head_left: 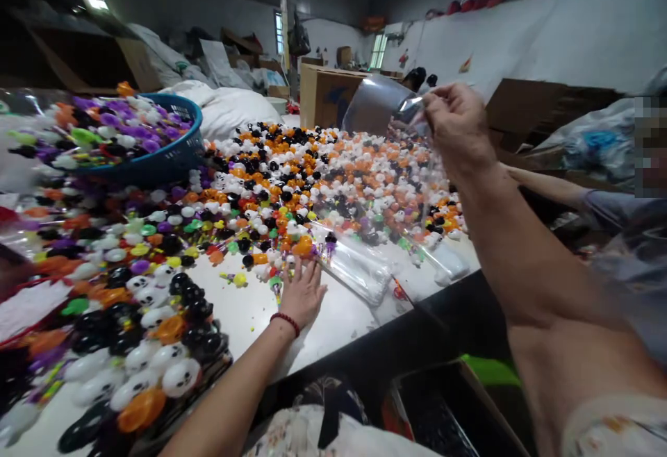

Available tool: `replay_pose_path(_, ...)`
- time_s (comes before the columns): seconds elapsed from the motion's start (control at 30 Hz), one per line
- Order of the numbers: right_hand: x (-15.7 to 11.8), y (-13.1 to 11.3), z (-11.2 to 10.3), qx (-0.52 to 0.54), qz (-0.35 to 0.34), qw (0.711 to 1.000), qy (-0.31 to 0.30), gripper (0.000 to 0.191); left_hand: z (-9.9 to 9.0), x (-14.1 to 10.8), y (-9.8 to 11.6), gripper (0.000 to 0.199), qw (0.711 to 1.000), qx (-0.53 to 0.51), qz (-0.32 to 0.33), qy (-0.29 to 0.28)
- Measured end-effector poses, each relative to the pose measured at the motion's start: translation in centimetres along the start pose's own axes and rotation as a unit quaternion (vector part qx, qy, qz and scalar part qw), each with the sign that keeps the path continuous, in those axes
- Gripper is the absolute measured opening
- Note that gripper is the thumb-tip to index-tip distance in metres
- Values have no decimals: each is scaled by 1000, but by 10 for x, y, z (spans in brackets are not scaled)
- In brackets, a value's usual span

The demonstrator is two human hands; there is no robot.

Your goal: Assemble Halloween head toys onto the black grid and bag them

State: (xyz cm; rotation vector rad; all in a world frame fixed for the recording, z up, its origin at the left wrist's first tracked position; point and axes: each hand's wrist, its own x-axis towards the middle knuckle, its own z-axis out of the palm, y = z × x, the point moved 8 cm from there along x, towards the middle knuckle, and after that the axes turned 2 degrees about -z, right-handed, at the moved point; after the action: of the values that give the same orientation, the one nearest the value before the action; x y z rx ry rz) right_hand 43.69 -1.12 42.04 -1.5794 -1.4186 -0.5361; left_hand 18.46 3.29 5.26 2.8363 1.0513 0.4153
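Observation:
My right hand is raised above the table, its fingers pinched on the edge of a clear plastic bag. The see-through bag hangs down in front of the heap of small toys. My left hand, with a red bead bracelet at its wrist, lies with stretched fingers on the white table. Its fingertips are close to an orange toy and to the left end of a pile of flat clear bags. Whether they touch either one I cannot tell.
A blue basket full of toys stands at the left. White and black toys cluster at the near left. Behind the heap stands a cardboard box. Another person's arm reaches in from the right. Below the table edge is an open box.

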Motion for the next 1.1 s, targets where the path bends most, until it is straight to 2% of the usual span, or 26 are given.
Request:
replay_pose_path(0.1,-32,-7,-21,78,74,994,8,39,-6,14,-25,52,995,14,-95,-1)
replay_pose_path(0.2,-66,-13,-30,123,107,987,-16,31,-14,14,-34,50,988,30,-151,-3)
replay_pose_path(0.27,-91,-15,-27,178,122,975,-58,36,-26,5,-27,46,988,37,-151,3)
replay_pose_path(0.37,-136,-27,-8,229,124,951,-165,54,-54,-19,-3,38,993,25,-115,-2)
replay_pose_path(0.4,-153,-33,-1,214,124,948,-200,53,-63,-28,5,31,994,-6,-103,-20)
replay_pose_path(0.43,-170,-41,7,192,116,947,-231,42,-72,-39,11,26,991,-59,-107,-46)
replay_pose_path(0.47,-187,-51,14,171,100,945,-260,25,-81,-49,15,29,981,-135,-121,-65)
replay_pose_path(0.5,-204,-62,24,147,86,940,-294,17,-90,-58,19,36,962,-226,-134,-73)
replay_pose_path(0.57,-234,-79,40,104,61,934,-335,23,-108,-71,24,45,903,-399,-148,-58)
replay_pose_path(0.63,-257,-94,56,57,25,929,-365,28,-123,-78,28,47,852,-504,-133,-43)
replay_pose_path(0.7,-273,-105,71,16,-20,922,-387,33,-128,-82,34,48,837,-532,-108,-72)
replay_pose_path(0.77,-278,-110,81,1,-41,915,-400,38,-123,-84,41,42,851,-500,-94,-127)
replay_pose_path(0.83,-275,-110,84,35,-15,911,-412,42,-116,-85,42,28,874,-450,-97,-159)
replay_pose_path(0.87,-271,-110,84,72,11,906,-417,42,-114,-83,40,24,884,-431,-100,-154)
replay_pose_path(0.93,-266,-110,81,163,67,884,-432,39,-117,-78,32,24,901,-408,-109,-101)
replay_pose_path(1.0,-267,-109,77,227,121,855,-451,32,-126,-74,21,26,920,-376,-113,-22)
replay_pose_path(1.07,-274,-105,76,243,171,836,-461,27,-135,-71,14,28,934,-339,-108,31)
replay_pose_path(1.1,-280,-102,76,241,192,830,-466,29,-138,-71,12,30,938,-328,-104,37)
